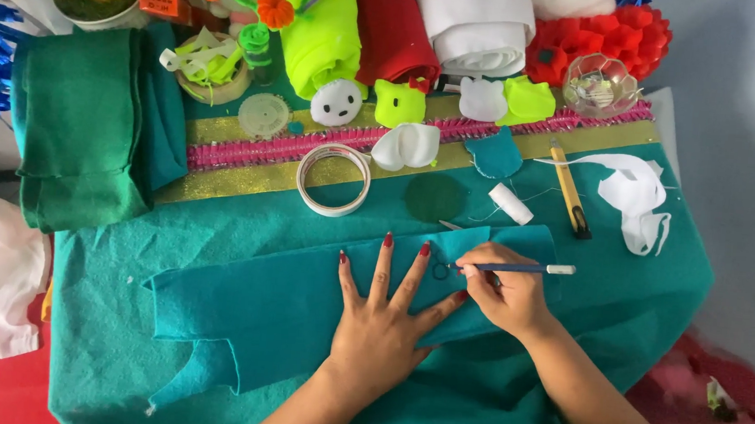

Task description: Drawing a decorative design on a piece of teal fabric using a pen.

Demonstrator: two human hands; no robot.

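Head view. A blue pen (517, 268) lies almost level across the frame, long axis left to right, white cap end pointing right, writing tip pointing left onto a teal felt strip (298, 309). The strip itself runs long from lower left to upper right, spread on a larger green-teal felt sheet (650, 287) that covers the tabletop. A small dark outline sits on the strip at the pen tip.

Right hand (506, 294): fingers curled, grip closed around the pen near its tip, wrist and forearm entering from lower right, heel of the hand resting on the strip.

Left hand (383, 316): flat, palm down, fingers spread wide and pointing away from the person, pressing the strip; holds nothing. Its forefinger tip is just beside the pen tip. Forearm enters from the bottom edge.

Around: beyond the hands, a dark green felt circle (434, 197), a white thread spool (511, 204), a tape roll (333, 179), a yellow utility knife (570, 189) and white felt scraps (634, 201), all apart from the hands. Farther back, a pink fringed trim (248, 150) on a gold glitter band, small felt cut shapes, rolled felt bolts in neon yellow, red and white. Folded green felt (80, 117) sits at left. Nothing lies between the hands and the strip.
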